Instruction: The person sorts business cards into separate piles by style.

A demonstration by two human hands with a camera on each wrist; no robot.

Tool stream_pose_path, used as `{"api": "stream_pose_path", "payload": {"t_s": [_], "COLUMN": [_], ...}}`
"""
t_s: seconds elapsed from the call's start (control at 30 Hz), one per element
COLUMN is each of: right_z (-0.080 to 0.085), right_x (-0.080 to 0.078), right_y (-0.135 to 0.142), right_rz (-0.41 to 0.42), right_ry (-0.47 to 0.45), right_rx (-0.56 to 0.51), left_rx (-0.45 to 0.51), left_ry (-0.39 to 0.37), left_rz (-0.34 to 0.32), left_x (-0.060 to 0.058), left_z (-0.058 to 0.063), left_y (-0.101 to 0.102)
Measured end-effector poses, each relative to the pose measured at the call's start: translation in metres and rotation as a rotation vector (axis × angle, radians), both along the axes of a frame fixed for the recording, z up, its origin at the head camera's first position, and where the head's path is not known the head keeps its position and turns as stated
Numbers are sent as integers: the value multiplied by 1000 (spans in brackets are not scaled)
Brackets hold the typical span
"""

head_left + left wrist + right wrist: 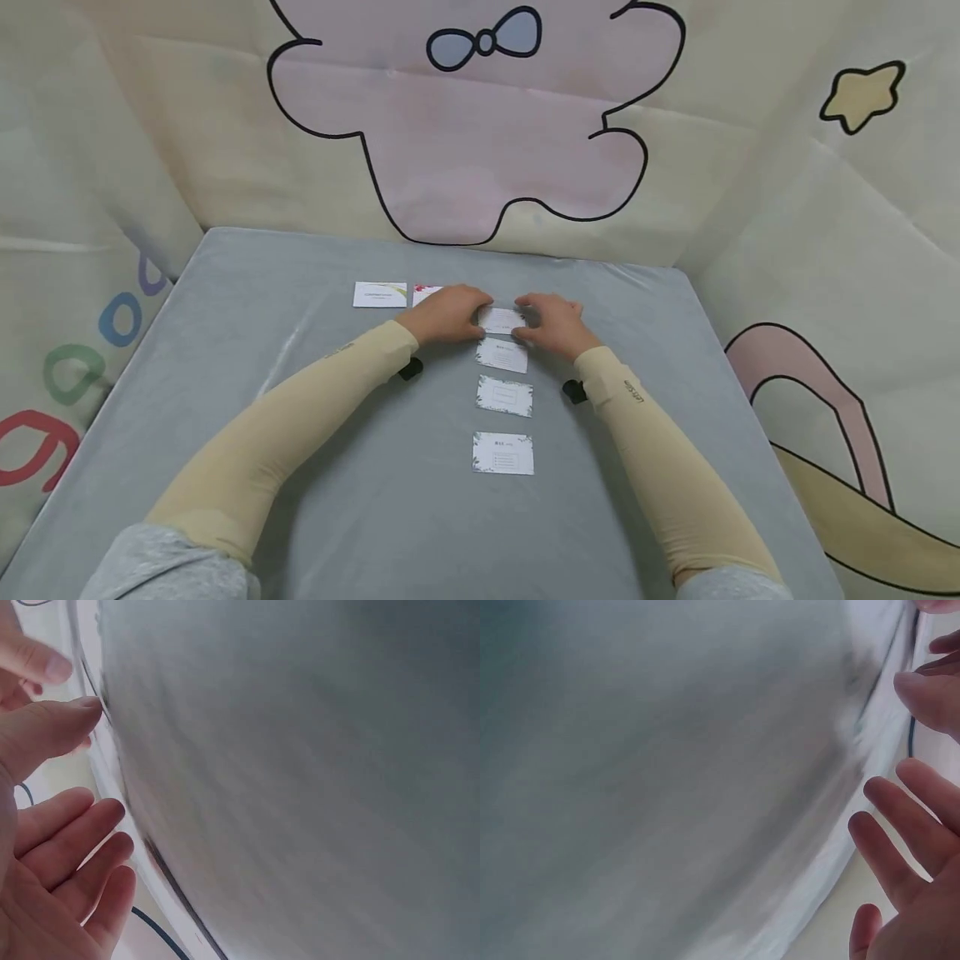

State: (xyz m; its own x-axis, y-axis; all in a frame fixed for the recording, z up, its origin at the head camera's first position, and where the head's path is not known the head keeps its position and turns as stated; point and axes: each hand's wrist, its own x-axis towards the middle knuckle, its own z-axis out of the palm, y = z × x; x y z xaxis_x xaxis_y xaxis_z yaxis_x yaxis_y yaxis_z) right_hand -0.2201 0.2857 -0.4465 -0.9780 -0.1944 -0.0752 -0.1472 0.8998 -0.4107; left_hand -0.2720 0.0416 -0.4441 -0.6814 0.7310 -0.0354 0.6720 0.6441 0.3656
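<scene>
In the head view a white card (502, 320) lies near the back of the table, at the top of a column of cards. My left hand (448, 315) is at its left edge and my right hand (558, 325) at its right edge, thumbs close to its near corners. Wide gaps part the thumb and fingers on the left hand (56, 877) in the left wrist view, and likewise on the right hand (915, 855) in the right wrist view. Whether the fingertips touch the card is unclear. Just below lies another white card (502, 355).
Nearer me are two leaf-bordered cards, one (505, 396) above the other (503, 453). At the back left sit a card with a yellow-green curve (380, 295) and a pink-flowered card (424, 293), partly hidden by my left hand. Grey cloth (375, 500) covers the table.
</scene>
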Motion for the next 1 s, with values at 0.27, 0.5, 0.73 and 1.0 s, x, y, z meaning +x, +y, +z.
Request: {"api": "stream_pose_path", "payload": {"t_s": [0.27,0.5,0.73,1.0], "right_z": [-7,-4,-8,-13], "right_x": [-11,-16,-16,-27], "right_y": [-5,-5,-3,0], "right_rz": [51,57,73,69], "right_ry": [5,13,48,103], "right_rx": [-15,-27,-56,-64], "left_rx": [-18,6,5,16], "left_ry": [5,22,45,73], "left_rz": [42,36,35,46], "left_x": [-8,-10,-16,-24], "left_z": [1,4,3,-1], "left_y": [-8,-2,0,1]}}
